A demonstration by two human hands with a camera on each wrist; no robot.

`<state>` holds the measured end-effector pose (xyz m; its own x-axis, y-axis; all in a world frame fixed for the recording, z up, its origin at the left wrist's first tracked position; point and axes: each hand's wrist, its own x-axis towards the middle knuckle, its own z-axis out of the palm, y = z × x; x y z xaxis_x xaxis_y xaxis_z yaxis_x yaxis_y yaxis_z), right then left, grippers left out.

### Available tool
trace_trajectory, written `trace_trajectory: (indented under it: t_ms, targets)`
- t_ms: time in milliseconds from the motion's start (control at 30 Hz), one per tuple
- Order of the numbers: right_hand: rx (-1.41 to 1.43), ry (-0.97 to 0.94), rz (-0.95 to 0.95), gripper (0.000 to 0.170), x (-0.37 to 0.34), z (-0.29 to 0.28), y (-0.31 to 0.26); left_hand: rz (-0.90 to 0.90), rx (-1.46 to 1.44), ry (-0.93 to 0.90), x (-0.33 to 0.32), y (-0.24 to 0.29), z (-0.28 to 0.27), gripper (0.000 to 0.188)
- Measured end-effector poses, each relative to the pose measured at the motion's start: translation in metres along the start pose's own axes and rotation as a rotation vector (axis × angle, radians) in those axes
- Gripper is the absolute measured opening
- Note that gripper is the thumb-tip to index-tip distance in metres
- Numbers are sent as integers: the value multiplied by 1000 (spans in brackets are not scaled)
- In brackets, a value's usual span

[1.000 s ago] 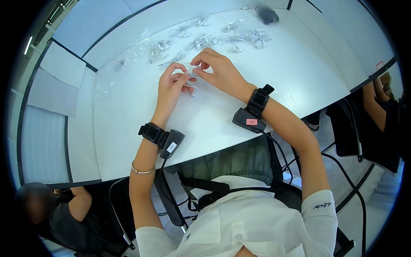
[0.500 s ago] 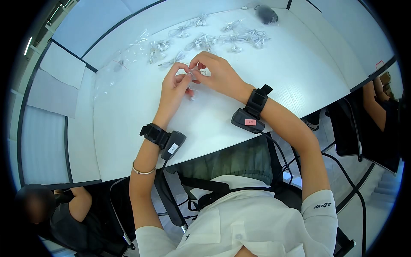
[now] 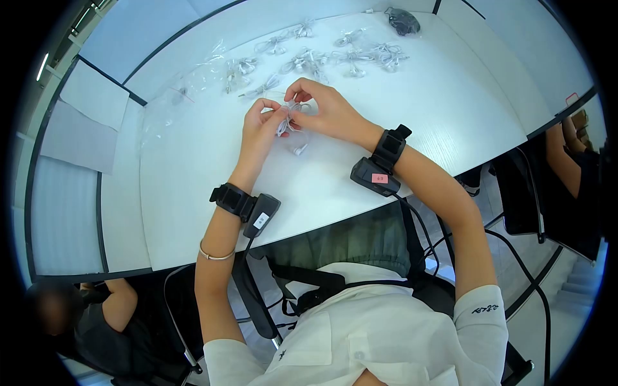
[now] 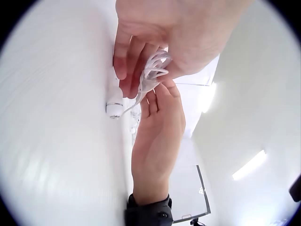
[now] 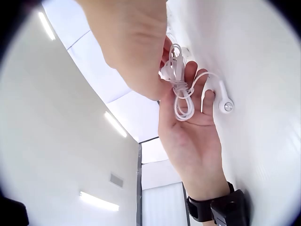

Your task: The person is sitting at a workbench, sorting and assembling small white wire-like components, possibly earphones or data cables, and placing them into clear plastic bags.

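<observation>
A coiled white cable (image 5: 182, 89) is being pinched between left hand (image 3: 262, 132) and right hand (image 3: 331, 112), just above the table (image 3: 187, 212) — an earbud (image 5: 226, 104) left dangling beside the fingers, bagged cables (image 3: 306, 61) lying beyond.

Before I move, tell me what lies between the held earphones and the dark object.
Several bundles of white cable lie between the earphones and the dark object; the head view shows it.
</observation>
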<state>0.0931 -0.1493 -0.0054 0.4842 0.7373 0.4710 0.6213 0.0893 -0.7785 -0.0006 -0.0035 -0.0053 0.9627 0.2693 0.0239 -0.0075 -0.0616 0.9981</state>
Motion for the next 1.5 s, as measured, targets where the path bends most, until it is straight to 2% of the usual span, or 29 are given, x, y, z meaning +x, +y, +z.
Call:
trace_trajectory:
  t_ms: [333,533,733,933,1167,1333,1433,1500]
  targets:
    - [-24,11,-41,22,1,1,4,-71,9,-12,-1,6,-1,17]
    - [-101,55,-65,20,0,4,7,-23,-4,-44,1,0,-5,17]
    - [-44,76,-76,18,1,2,6,-27,61,-18,0,2,-6,15]
    - [-100,148,-122,17,1,3,7,-21,-54,24,1,1,-11,15]
    - [-111,120,-132,16,1,3,8,-45,-109,37,0,5,-8,16]
    - [-146,79,-98,16,2,1,1,-94,-188,-29,-1,7,-4,17]
    - [88,88,-21,19,2,1,-3,-112,-283,-94,-2,9,0,19]
    - [100,86,-13,20,2,2,-4,-98,-296,-90,-1,6,-2,18]
